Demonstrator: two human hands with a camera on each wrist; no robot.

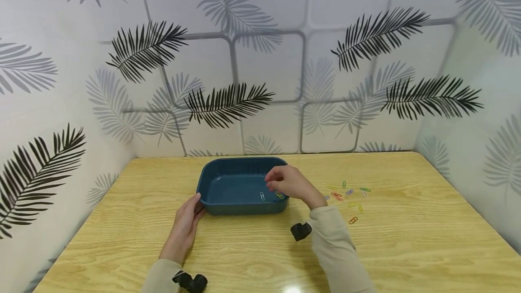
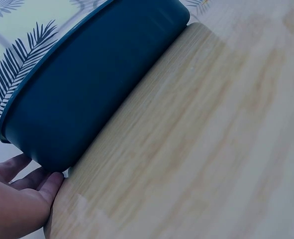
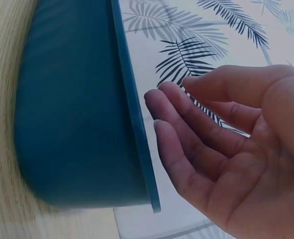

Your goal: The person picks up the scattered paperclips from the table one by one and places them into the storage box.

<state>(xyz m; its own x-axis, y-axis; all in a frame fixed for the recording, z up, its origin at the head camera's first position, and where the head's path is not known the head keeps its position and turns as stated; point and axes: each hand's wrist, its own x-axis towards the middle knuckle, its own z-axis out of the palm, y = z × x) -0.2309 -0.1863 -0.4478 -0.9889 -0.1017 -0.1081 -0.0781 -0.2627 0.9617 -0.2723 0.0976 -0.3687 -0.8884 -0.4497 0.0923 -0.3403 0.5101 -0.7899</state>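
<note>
A dark blue plastic tray [image 1: 240, 209] stands on the wooden table. My left hand [image 1: 188, 223] holds it at the front left corner, one digit up at the rim and the other fingers [image 2: 51, 186] low against the wall near the base. Over the right end of the tray hovers my right hand [image 1: 291, 183], its fingers [image 3: 169, 144] loosely bent, thumb apart from them, nothing visible between. On the tray's floor lie a white paper clip [image 1: 262, 196] and, under my right hand, a yellow paper clip [image 1: 279, 195].
Several coloured paper clips are scattered on the table right of the tray, among them a green clip [image 1: 343, 184], a red clip [image 1: 337, 196] and an orange clip [image 1: 353, 220] nearest me. A leaf-patterned wall [image 1: 268, 125] rises behind the table [image 1: 244, 252].
</note>
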